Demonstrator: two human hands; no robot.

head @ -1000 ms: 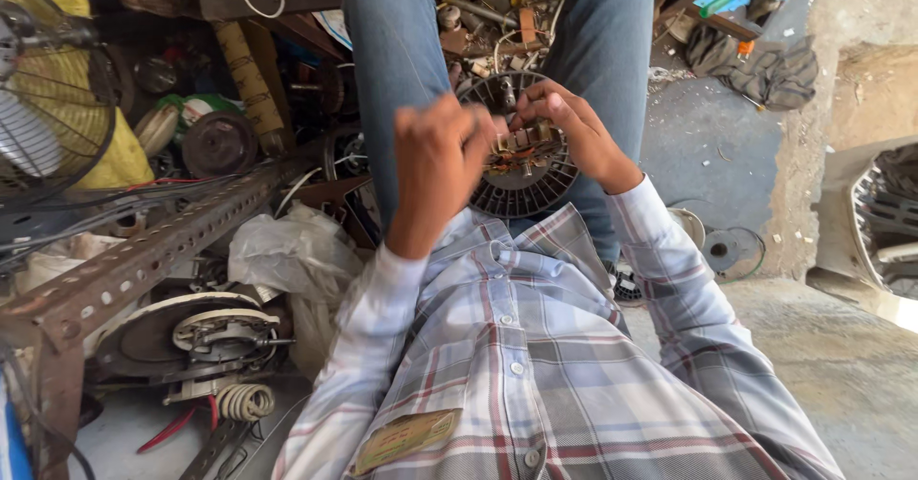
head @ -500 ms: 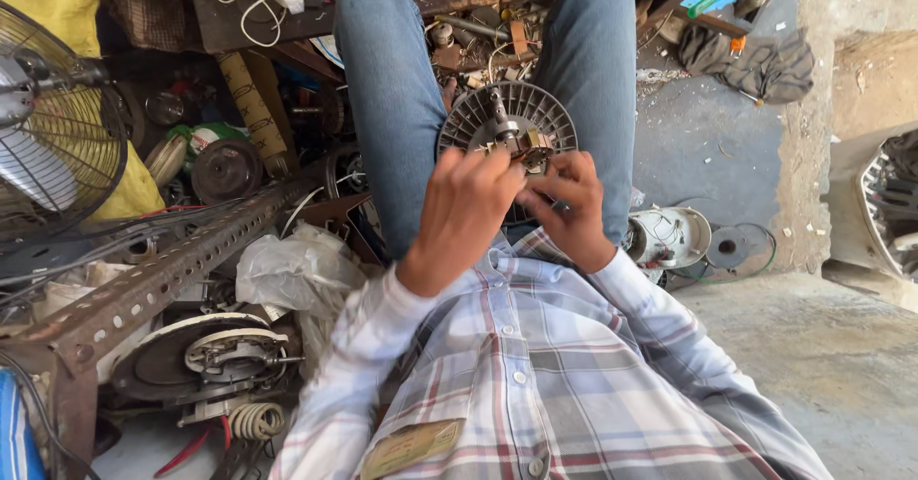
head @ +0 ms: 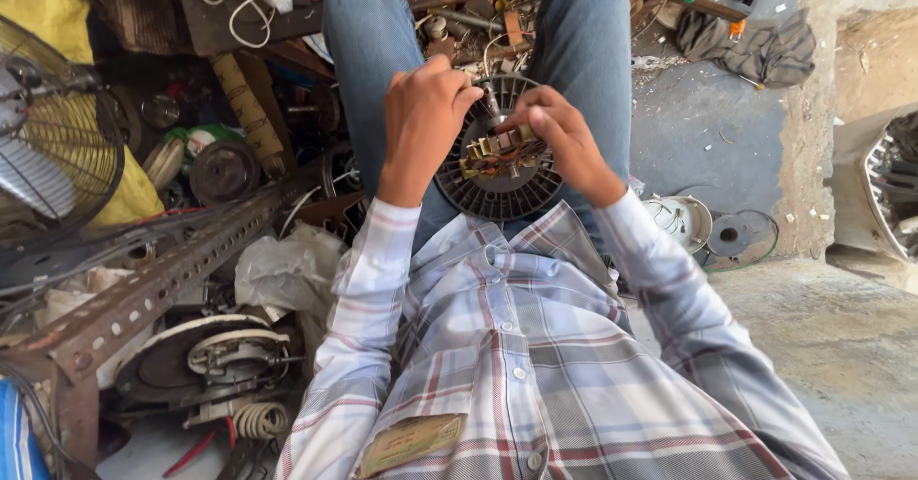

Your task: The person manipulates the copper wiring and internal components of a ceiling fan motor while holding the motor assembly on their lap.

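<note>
Long-sleeved plaid shirt (head: 535, 365) in grey, white and red, buttoned front, chest pocket, blue jeans (head: 368, 50)

Bright daylight from the right on the grey concrete floor (head: 841, 346), dim shadow over the cluttered left side, wide-angle bending at edges, sharp focus centrally, no glare.

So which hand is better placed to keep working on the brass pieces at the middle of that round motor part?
Probably the right hand: its fingertips touch the brass pieces, while the left hand grips the round motor part's rim.
</note>
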